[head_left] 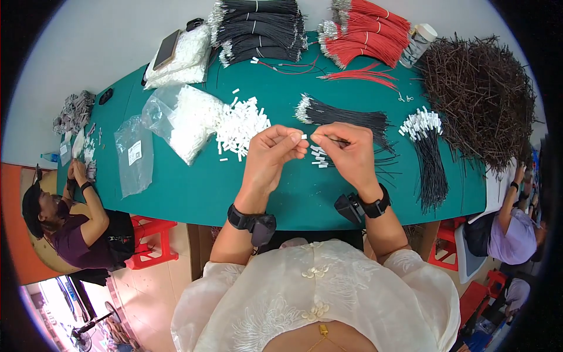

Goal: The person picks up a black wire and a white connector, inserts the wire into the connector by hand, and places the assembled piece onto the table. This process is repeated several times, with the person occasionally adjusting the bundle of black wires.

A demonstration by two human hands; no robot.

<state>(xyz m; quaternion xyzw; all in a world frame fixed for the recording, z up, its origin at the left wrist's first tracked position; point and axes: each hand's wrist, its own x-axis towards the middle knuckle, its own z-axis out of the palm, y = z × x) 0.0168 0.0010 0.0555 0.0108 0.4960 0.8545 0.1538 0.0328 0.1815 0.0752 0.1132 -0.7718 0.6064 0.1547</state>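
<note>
Over the middle of the green table my left hand [274, 149] is closed in a pinch on a small white connector housing [304, 136]. Close beside it, my right hand [347, 154] is pinched too; a dark strand, which looks like a black wire, shows among its fingers. Whether the wire touches the housing is too small to tell. Loose white housings [241, 124] lie heaped left of my left hand. Beyond my right hand lies a bundle of black wires [352, 117]. Several wires with white housings on their ends [319, 157] lie partly hidden behind that hand.
A bag of housings [196, 123] and a flat clear bag [135, 155] lie leftward. Black bundles [258, 26] and red bundles [369, 32] line the back. Rightward are housing-tipped black wires [427, 152] and a brown tangled heap [478, 97]. Co-workers sit at both sides.
</note>
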